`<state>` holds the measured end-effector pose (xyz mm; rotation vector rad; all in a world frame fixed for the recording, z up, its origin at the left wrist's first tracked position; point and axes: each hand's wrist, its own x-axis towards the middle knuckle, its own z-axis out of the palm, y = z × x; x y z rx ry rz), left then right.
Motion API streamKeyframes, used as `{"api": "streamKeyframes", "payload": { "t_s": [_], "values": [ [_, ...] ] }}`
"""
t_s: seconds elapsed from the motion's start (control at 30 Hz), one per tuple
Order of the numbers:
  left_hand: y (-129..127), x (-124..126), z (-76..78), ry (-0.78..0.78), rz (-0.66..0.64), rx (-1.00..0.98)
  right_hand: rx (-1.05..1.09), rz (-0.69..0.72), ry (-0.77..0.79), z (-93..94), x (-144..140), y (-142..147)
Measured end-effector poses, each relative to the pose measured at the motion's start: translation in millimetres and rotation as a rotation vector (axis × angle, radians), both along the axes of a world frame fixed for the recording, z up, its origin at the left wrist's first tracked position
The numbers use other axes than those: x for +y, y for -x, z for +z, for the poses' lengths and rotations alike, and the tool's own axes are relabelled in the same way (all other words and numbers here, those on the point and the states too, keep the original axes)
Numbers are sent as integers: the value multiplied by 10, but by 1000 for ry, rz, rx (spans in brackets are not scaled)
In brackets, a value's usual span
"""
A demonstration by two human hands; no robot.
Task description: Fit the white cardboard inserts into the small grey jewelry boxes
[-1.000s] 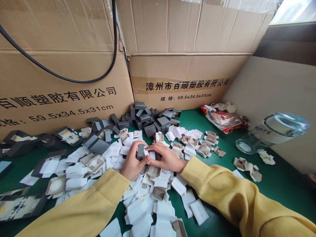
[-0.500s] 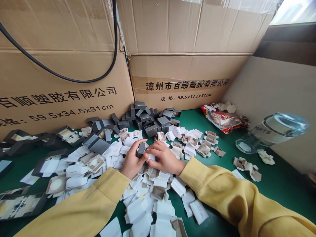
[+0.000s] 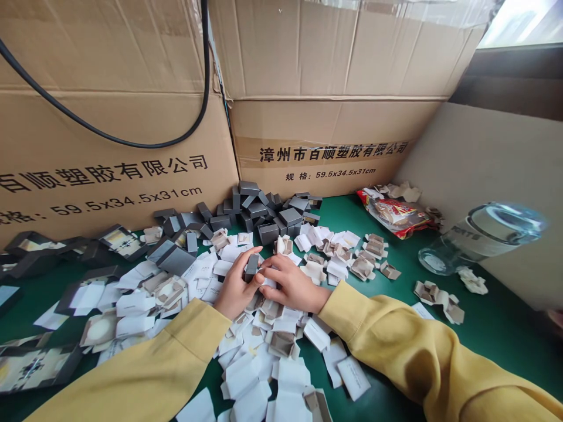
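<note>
Over the middle of the heap, my left hand (image 3: 237,282) is closed around a small dark grey box (image 3: 252,267), which stands up between thumb and fingers. My right hand (image 3: 292,283) meets it from the right, its curled fingertips against the left thumb and the box's side. A bit of white shows between the right thumb and fingers; what it belongs to is hidden. Below and around both hands lie folded white card inserts (image 3: 246,375), several with brown-grey inner sides.
Dark grey boxes (image 3: 268,233) are piled at the back against large cartons (image 3: 325,123). Opened card pieces (image 3: 363,266) lie to the right, near a red snack bag (image 3: 391,214) and a clear bottle (image 3: 484,234). A black cable (image 3: 145,144) hangs at upper left. The tabletop (image 3: 396,363) is green.
Almost nothing differs. Both hands keep the same place and grip around the small grey box, and the camera view has shifted very slightly.
</note>
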<state>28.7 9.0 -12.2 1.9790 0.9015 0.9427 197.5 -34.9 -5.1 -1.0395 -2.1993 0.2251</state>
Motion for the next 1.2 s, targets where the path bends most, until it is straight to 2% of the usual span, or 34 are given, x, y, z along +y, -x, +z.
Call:
{"api": "streamKeyframes", "payload": {
  "t_s": [0.2, 0.33, 0.47, 1.0, 1.2],
  "values": [
    [-17, -3, -6, -1, -16, -11, -23, 42, 19, 14, 36, -20],
    [-22, 1, 0, -6, -10, -4, -32, 9, 23, -5, 19, -5],
    [-22, 10, -6, -20, -10, -3, -18, -35, -29, -41, -16, 17],
    [-4, 2, -18, 51, 23, -33, -207, 34, -185, -24, -23, -31],
    [-4, 8, -23, 55, 42, -22, -223, 8, -226, -17, -69, 1]
  ]
}}
